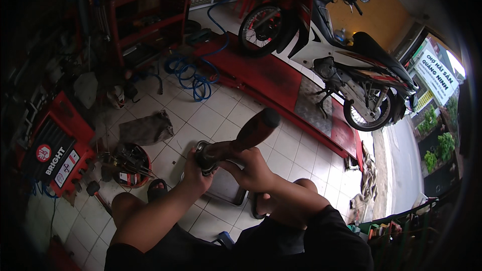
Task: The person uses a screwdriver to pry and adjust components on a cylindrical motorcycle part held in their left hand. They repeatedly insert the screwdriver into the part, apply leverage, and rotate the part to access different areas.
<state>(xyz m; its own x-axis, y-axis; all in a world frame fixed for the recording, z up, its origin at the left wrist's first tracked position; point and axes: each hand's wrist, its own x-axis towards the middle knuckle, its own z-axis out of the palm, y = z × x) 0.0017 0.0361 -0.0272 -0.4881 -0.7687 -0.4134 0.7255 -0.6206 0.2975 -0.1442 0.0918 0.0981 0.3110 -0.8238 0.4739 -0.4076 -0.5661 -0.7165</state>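
My left hand [200, 178] is closed round a dark, round metal part [202, 146] with a shiny rim. A tool with a thick red and black handle [257, 129] slants up from that part, its lower end against or inside it; the exact contact is hidden. My right hand [253, 170] is closed at the tool's lower portion, close beside my left hand. Below both hands a shallow grey metal tray [232, 201] lies on the tiled floor between my feet, partly covered by my arms.
A motorcycle [346, 65] stands on a red lift platform [266, 83]. Coiled blue hose [196, 83] lies beyond my hands. To the left are a dark cloth [146, 127], a tub of tools [134, 183], a hammer [96, 193], and a red machine [55, 153]. A red tool cart [150, 25] stands behind.
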